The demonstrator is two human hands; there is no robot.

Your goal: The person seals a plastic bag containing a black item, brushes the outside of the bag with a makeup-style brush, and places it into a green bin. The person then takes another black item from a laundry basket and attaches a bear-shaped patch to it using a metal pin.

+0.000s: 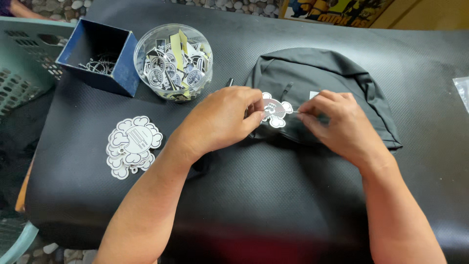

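A black backpack point(322, 73) lies on the black textured mat point(273, 195). A white cloud-edged tag point(276, 111) rests on its front. My left hand point(220, 120) pinches the tag's left side with thumb and fingers. A thin chain or thread running to the tag's right edge is gripped between the fingertips of my right hand point(342, 124). Both hands sit over the backpack's lower front, a few centimetres apart, and the zip pull point(286, 90) hangs just above them.
A stack of matching white cloud-shaped tags point(132, 145) lies at the left. Behind it stand a blue box point(105, 54) holding ball chains and a clear round tub point(173, 61) of small stickers. A green plastic crate point(22, 63) is at far left, a clear bag point(461, 90) at right.
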